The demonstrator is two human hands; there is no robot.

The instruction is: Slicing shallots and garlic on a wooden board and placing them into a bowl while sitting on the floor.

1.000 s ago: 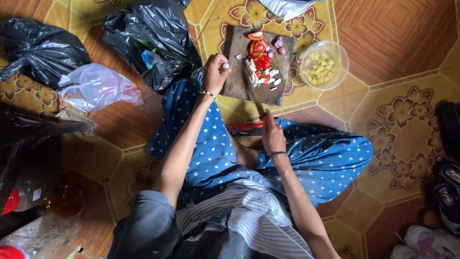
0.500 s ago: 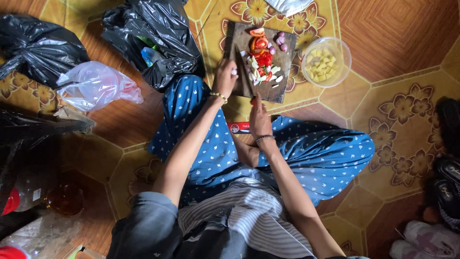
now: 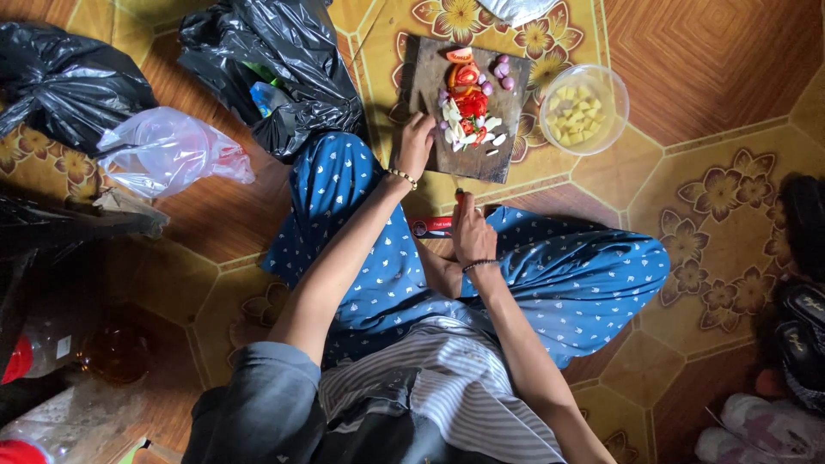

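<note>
The left hand point(image 3: 416, 142) rests open-fingered on the wooden cutting board's point(image 3: 430, 77) near edge on the floor; the right hand point(image 3: 472, 234) closes round a knife handle; the cut tomato point(image 3: 468, 94) looks soft, slippery, best pinched by its skin

- Black plastic bags point(image 3: 284, 64) on patterned floor point(image 3: 722, 51), upper left.
- Clear plastic bag point(image 3: 168, 155) beside them.
- Clear bowl point(image 3: 584, 109) of pale yellow cubes, right of board.
- Shoes point(image 3: 803, 344) at right edge.
</note>
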